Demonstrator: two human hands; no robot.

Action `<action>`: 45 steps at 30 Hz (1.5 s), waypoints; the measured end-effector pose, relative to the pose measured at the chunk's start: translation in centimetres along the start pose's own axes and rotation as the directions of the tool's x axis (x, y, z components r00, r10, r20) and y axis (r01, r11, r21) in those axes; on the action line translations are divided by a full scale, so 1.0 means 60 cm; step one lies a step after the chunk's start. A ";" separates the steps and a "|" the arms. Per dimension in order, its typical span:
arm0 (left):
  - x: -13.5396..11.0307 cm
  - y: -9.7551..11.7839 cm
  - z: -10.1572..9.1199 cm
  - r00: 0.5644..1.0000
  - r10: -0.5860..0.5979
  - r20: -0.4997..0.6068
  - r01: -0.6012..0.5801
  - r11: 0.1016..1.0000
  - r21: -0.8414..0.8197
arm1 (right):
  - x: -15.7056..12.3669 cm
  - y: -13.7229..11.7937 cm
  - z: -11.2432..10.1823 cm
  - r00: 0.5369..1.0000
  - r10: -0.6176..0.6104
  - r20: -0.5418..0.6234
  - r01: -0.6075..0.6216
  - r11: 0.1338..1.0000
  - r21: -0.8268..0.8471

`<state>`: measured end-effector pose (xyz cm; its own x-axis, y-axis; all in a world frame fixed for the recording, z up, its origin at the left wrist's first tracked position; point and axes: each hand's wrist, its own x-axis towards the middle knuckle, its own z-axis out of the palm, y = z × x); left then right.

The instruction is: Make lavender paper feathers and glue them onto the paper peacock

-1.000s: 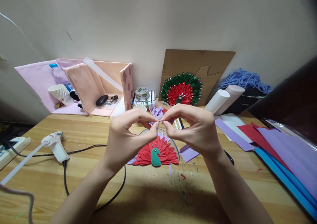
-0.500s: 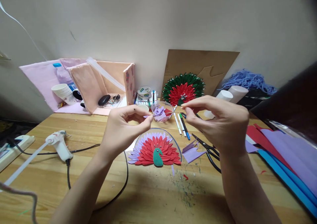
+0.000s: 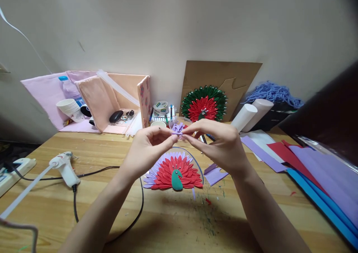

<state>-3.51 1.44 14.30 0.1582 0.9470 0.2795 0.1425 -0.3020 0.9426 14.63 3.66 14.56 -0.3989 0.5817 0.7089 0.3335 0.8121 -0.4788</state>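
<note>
A small purple strip [image 3: 177, 133] is pinched at its ends between the fingertips of my left hand [image 3: 144, 152] and my right hand [image 3: 219, 145]. Both hands are raised over the wooden table, fingertips nearly meeting. Below them lies a paper peacock [image 3: 176, 171] with a green body, red inner feathers and purple outer ones at the left and top. A blue curved outline runs round its upper right. Just behind my fingers stands a clear bowl [image 3: 180, 120] of purple and red scraps. Partly behind my right wrist lies a cut purple piece [image 3: 215, 175].
A white glue gun [image 3: 66, 167] with its black cord lies at the left by a power strip [image 3: 21, 170]. At the back, a finished peacock [image 3: 204, 104] leans on cardboard [image 3: 220, 72]. Coloured sheets [image 3: 321, 174] lie at the right, and a pink fabric box [image 3: 96, 100] stands back left.
My right hand has moved left to meet my left hand, so both now grip the purple strip. The thin strand stretched between them no longer shows. The scissors are now hidden behind my right arm.
</note>
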 end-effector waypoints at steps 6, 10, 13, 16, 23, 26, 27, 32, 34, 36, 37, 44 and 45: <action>-0.001 0.000 -0.001 1.000 0.023 -0.015 -0.022 0.998 0.054 | 0.000 -0.004 0.005 0.972 0.230 0.044 -0.234 0.949 0.209; -0.004 0.000 0.000 0.999 0.031 -0.019 -0.029 0.993 0.116 | 0.002 0.001 0.009 0.918 0.364 0.156 -0.396 0.844 0.362; -0.005 0.001 -0.001 0.999 0.049 -0.009 -0.047 0.986 0.158 | 0.005 0.004 0.011 0.882 0.399 0.250 -0.470 0.765 0.440; -0.005 0.003 -0.001 0.997 0.075 0.001 -0.074 0.978 0.193 | 0.006 0.006 0.013 0.859 0.411 0.304 -0.511 0.702 0.496; -0.006 0.005 0.000 0.995 0.098 -0.024 -0.092 0.978 0.186 | 0.005 0.010 0.020 0.845 0.396 0.359 -0.534 0.638 0.555; -0.004 0.004 0.001 0.994 0.098 -0.037 -0.091 0.982 0.164 | 0.005 0.008 0.022 0.848 0.404 0.344 -0.531 0.646 0.549; -0.003 0.003 0.001 0.994 0.096 -0.043 -0.088 0.984 0.157 | 0.004 0.007 0.023 0.850 0.409 0.332 -0.526 0.655 0.542; -0.001 -0.002 0.000 0.994 0.081 -0.076 -0.071 0.989 0.127 | 0.001 0.004 0.025 0.861 0.404 0.309 -0.509 0.675 0.534; -0.001 -0.002 0.000 0.994 0.074 -0.082 -0.065 0.991 0.113 | 0.000 0.005 0.026 0.857 0.398 0.328 -0.516 0.661 0.545; -0.001 -0.002 0.001 0.995 0.062 -0.083 -0.054 0.994 0.094 | 0.000 0.007 0.027 0.851 0.396 0.345 -0.525 0.642 0.559; -0.001 -0.001 0.001 0.995 0.056 -0.081 -0.049 0.995 0.081 | 0.000 0.007 0.027 0.850 0.396 0.348 -0.527 0.634 0.566; 0.000 0.002 0.002 0.997 0.030 -0.072 -0.029 0.999 0.013 | 0.003 0.005 0.027 0.855 0.406 0.322 -0.518 0.645 0.563; 0.000 0.002 0.001 0.997 0.025 -0.077 -0.024 1.000 0.015 | 0.003 0.005 0.027 0.855 0.405 0.324 -0.519 0.651 0.554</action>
<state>-3.43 1.42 14.39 0.0860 0.9447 0.3165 0.1530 -0.3264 0.9328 13.28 4.05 13.70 -0.4827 0.8412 0.2438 -0.0487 0.2521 -0.9665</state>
